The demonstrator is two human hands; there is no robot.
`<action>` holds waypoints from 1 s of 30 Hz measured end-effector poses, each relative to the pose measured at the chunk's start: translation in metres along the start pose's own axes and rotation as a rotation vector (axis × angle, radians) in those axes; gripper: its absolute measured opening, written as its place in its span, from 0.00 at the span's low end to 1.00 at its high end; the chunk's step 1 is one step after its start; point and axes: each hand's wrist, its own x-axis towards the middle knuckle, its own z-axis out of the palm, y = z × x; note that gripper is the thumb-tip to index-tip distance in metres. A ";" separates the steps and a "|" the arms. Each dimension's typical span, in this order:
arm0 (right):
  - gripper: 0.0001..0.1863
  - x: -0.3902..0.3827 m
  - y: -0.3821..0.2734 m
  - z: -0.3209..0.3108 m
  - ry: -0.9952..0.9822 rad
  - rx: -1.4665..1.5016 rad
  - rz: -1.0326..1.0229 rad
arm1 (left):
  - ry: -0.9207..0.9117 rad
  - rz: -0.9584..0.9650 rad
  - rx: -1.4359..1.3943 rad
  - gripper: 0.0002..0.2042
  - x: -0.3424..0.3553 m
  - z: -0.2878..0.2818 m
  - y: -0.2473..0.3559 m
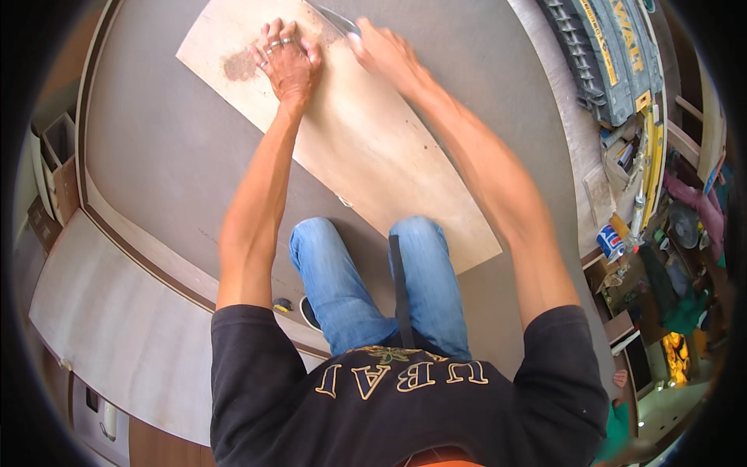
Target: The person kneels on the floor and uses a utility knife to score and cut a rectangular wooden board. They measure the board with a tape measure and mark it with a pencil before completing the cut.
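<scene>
A long pale wooden board (373, 148) lies at a slant on the grey surface before me, under my right knee. My left hand (291, 66) presses down on its far part, fingers spread, with rings on them. Brown dusty patches (243, 65) mark the board beside that hand. My right hand (387, 54), slightly blurred, is closed round a tool with a thin metal blade (336, 19) at the board's far right edge. Its handle is hidden in my fist, and I cannot tell the tool's exact kind.
A small yellow-and-black tape measure (282, 305) lies near my left foot. Right of the grey surface are a dark grey tool case (611, 62), a yellow spirit level (654, 171), a blue can (611, 243) and mixed clutter. Another person's green sleeve (617, 432) shows at lower right.
</scene>
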 end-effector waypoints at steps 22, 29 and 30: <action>0.15 -0.274 0.054 -0.055 -0.319 0.074 0.474 | -0.020 -0.008 0.039 0.22 -0.004 -0.009 -0.015; 0.17 0.011 0.003 0.006 0.029 -0.016 -0.066 | 0.013 0.014 -0.008 0.24 0.000 0.001 -0.003; 0.17 0.018 -0.005 0.009 -0.030 0.025 -0.049 | 0.021 0.009 0.000 0.23 0.000 0.000 -0.009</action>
